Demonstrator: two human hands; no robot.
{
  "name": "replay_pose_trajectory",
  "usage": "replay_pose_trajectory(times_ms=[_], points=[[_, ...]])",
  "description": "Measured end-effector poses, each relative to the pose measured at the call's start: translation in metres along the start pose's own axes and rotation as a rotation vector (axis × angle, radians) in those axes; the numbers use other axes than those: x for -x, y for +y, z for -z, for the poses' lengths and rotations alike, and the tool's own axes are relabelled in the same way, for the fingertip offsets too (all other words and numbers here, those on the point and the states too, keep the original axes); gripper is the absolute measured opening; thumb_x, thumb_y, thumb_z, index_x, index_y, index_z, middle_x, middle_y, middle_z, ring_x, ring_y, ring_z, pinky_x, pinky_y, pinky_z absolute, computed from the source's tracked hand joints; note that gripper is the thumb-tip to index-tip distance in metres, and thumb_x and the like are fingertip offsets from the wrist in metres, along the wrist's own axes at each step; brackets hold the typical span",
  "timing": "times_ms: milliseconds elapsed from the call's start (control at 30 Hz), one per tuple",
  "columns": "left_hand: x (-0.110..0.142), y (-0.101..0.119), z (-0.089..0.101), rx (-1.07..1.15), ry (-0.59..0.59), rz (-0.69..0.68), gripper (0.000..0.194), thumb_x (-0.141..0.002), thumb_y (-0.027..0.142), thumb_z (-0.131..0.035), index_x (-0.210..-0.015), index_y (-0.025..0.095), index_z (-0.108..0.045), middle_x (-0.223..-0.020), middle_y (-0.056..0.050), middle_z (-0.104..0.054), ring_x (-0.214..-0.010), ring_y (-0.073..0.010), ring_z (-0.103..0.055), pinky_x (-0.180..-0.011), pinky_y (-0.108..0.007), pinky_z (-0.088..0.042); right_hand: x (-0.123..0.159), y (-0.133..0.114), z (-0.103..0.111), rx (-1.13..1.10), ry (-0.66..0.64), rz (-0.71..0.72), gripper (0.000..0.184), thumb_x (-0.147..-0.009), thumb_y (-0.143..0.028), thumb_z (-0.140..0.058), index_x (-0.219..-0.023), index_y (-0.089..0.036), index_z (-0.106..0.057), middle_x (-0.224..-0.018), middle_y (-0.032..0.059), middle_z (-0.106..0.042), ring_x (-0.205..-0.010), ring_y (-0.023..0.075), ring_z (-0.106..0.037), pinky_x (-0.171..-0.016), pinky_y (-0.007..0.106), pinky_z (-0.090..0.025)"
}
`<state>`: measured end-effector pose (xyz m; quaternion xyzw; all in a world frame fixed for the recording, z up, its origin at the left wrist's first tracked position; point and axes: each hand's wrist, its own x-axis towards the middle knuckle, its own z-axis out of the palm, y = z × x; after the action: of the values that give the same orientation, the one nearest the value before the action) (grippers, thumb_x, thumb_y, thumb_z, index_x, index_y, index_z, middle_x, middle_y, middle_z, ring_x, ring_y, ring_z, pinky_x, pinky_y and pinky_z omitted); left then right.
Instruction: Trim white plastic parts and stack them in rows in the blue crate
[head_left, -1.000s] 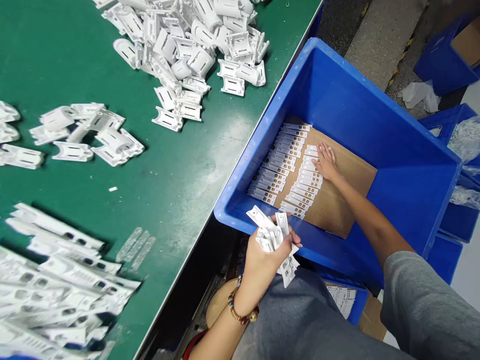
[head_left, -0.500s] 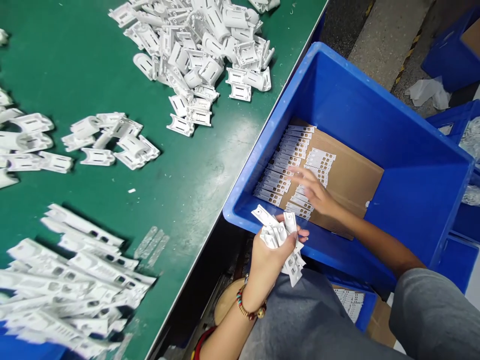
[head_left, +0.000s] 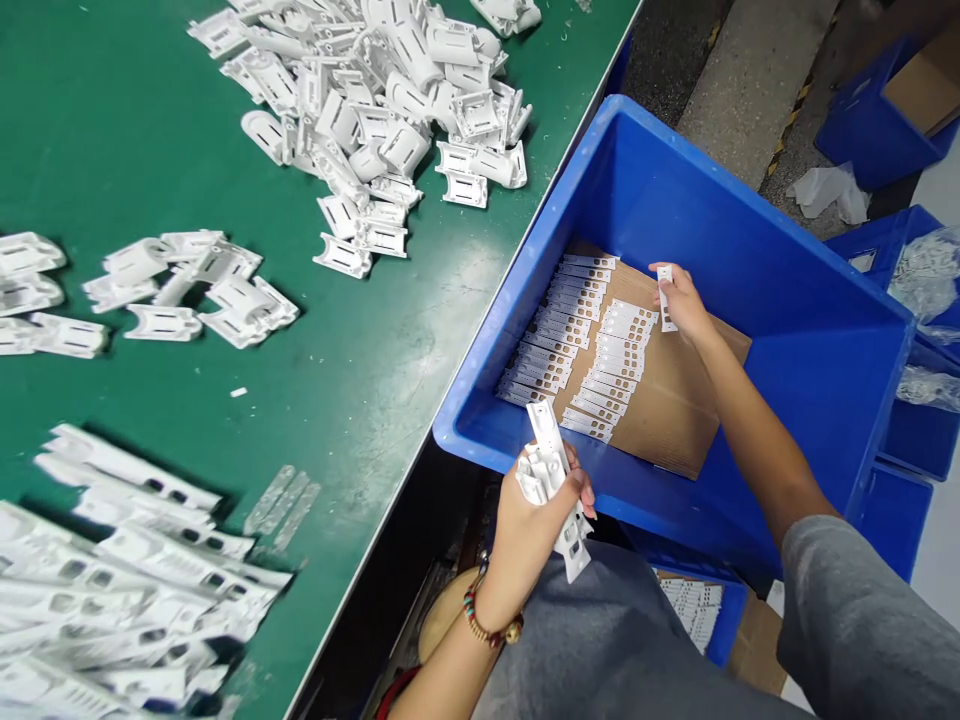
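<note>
Holding a bunch of white pieces [head_left: 550, 465] in the left-hand grip [head_left: 534, 512], near a big blue bin [head_left: 712, 240]. Pinching one white piece [head_left: 663, 303] in the right-hand grip [head_left: 685, 304] inside the bin, beside two rows of white strips [head_left: 615, 360] on brown cardboard [head_left: 667, 410]. Next to a green worktop [head_left: 420, 330] with piles of white parts [head_left: 375, 115].

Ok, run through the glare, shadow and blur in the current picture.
Head view, glare: a pale sheen on the green table, near its edge by the blue bin; head view, shadow: dark patches beside the long white parts at lower left; head view, blur: those same parts look smeared, while the right hand and its white piece look clearer.
</note>
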<state>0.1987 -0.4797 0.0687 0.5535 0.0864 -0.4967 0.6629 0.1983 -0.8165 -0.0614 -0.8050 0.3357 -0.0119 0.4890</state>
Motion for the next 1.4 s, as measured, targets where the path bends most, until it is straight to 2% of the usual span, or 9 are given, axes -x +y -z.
replay_pose_trajectory(times_ms=[200,433,533,700,800,900,1033,1200,1400], points=[[-0.001,-0.001,0.002,-0.023,0.004,-0.013,0.014,-0.079,0.025,-0.062,-0.081,0.020,-0.049,-0.053,0.005,-0.061,-0.049,-0.0120,-0.058,-0.055,-0.024,-0.050,-0.060,0.055,-0.020,0.347,0.045,-0.047,0.027,-0.082,-0.009,-0.055,-0.106,-0.018,-0.062,-0.090,0.0032,-0.065,-0.079,0.0166,-0.054,-0.090,0.039,-0.048],[0.001,0.002,-0.001,0.021,0.039,0.034,0.020,-0.076,0.031,-0.069,-0.080,0.019,-0.053,-0.055,0.003,-0.062,-0.054,-0.0144,-0.060,-0.066,-0.031,-0.056,-0.048,0.033,-0.029,0.475,0.124,0.045,0.023,-0.079,-0.028,-0.068,-0.102,-0.031,-0.067,-0.129,0.0029,-0.058,-0.127,0.0262,-0.040,-0.114,0.053,-0.027],[0.001,0.004,0.000,-0.049,0.038,0.023,0.021,-0.077,0.034,-0.070,-0.078,0.018,-0.056,-0.057,0.000,-0.065,-0.056,-0.0160,-0.062,-0.063,-0.029,-0.054,-0.007,-0.006,-0.042,0.362,0.139,0.105,0.036,-0.088,-0.047,-0.058,-0.109,-0.019,-0.067,-0.130,0.0125,-0.057,-0.129,0.0315,-0.039,-0.111,0.060,-0.025],[-0.001,0.011,-0.002,-0.173,0.059,0.053,0.019,-0.074,0.030,-0.073,-0.071,0.018,-0.058,-0.058,-0.001,-0.068,-0.057,-0.0171,-0.066,-0.065,-0.029,-0.056,0.122,-0.092,-0.063,-0.151,-0.542,0.269,0.042,-0.090,-0.062,-0.054,-0.092,-0.024,-0.072,-0.100,0.0052,-0.069,-0.099,0.0216,-0.063,-0.093,0.040,-0.049],[-0.002,0.014,-0.005,-0.102,0.069,0.110,0.026,-0.064,0.028,-0.080,-0.076,0.017,-0.060,-0.065,-0.001,-0.069,-0.061,-0.0192,-0.070,-0.063,-0.030,-0.060,0.152,-0.114,-0.058,-0.447,-0.532,0.106,0.037,-0.092,-0.056,-0.056,-0.096,-0.022,-0.070,-0.091,0.0051,-0.069,-0.088,0.0210,-0.066,-0.084,0.038,-0.053],[-0.003,0.015,-0.007,0.015,0.062,0.144,0.033,-0.060,0.029,-0.083,-0.081,0.016,-0.061,-0.071,0.000,-0.066,-0.067,-0.0209,-0.073,-0.060,-0.029,-0.062,0.104,-0.086,-0.036,-0.475,-0.227,0.040,0.040,-0.096,-0.058,-0.046,-0.111,-0.025,-0.064,-0.102,0.0054,-0.069,-0.095,0.0224,-0.066,-0.085,0.039,-0.054],[-0.004,0.013,-0.006,0.014,0.069,0.145,0.033,-0.061,0.029,-0.083,-0.083,0.016,-0.061,-0.073,0.000,-0.067,-0.068,-0.0205,-0.073,-0.061,-0.029,-0.063,-0.003,-0.005,-0.003,0.110,0.115,0.134,0.031,-0.098,-0.039,-0.042,-0.112,-0.022,-0.063,-0.111,0.0068,-0.068,-0.106,0.0252,-0.059,-0.097,0.042,-0.047],[-0.007,0.000,-0.004,-0.002,0.046,0.088,0.029,-0.064,0.030,-0.080,-0.079,0.016,-0.061,-0.069,-0.001,-0.066,-0.064,-0.0200,-0.072,-0.054,-0.026,-0.061,-0.063,0.055,0.001,0.748,0.088,0.033,0.034,-0.092,-0.014,-0.038,-0.105,-0.015,-0.069,-0.116,0.0147,-0.067,-0.110,0.0313,-0.055,-0.100,0.047,-0.040],[-0.008,-0.015,0.001,-0.046,0.069,0.060,0.029,-0.068,0.035,-0.078,-0.082,0.016,-0.062,-0.069,-0.002,-0.069,-0.059,-0.0190,-0.071,-0.053,-0.026,-0.061,-0.070,0.061,-0.018,0.877,0.013,0.127,0.036,-0.090,-0.011,-0.039,-0.112,-0.016,-0.067,-0.113,0.0142,-0.069,-0.110,0.0328,-0.055,-0.098,0.048,-0.040]])
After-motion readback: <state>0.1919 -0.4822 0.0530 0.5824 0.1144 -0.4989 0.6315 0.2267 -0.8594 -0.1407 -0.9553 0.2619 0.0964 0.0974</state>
